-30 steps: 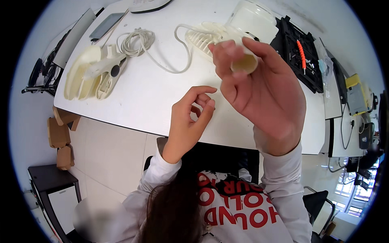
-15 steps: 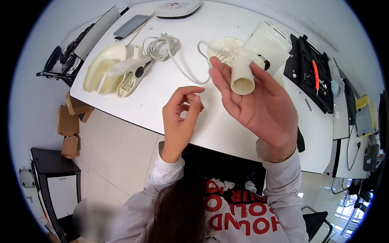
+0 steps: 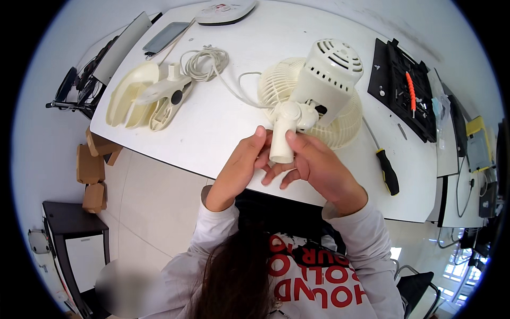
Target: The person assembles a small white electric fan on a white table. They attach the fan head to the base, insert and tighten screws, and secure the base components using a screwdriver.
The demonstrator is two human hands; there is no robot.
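A cream electric fan head (image 3: 333, 69) lies on the table with its round grille (image 3: 273, 80) underneath and its neck tube (image 3: 283, 141) pointing toward me. My right hand (image 3: 324, 167) grips the tube, thumb on its right side and fingers reaching beneath its end. From the other side my left hand (image 3: 241, 162) closes on the tube; its thumb stands a little off, and its curled fingers are partly hidden. To the left lie a cream fan base part (image 3: 172, 95) with a dark round knob and a hollow cream cover (image 3: 130, 98).
A coiled pale cord (image 3: 210, 63) runs to the fan. On the right are a black-and-yellow screwdriver (image 3: 389, 173) and an open black toolbox (image 3: 401, 87) holding an orange-red twisted rod (image 3: 410, 93). A grey tray (image 3: 167, 38) and a white round-cornered object (image 3: 226, 13) are at the back.
The fan head has tilted over, so its motor housing and grille show and its tube sits nearer me. My right hand went from open under the tube to gripping it; my left came to its side.
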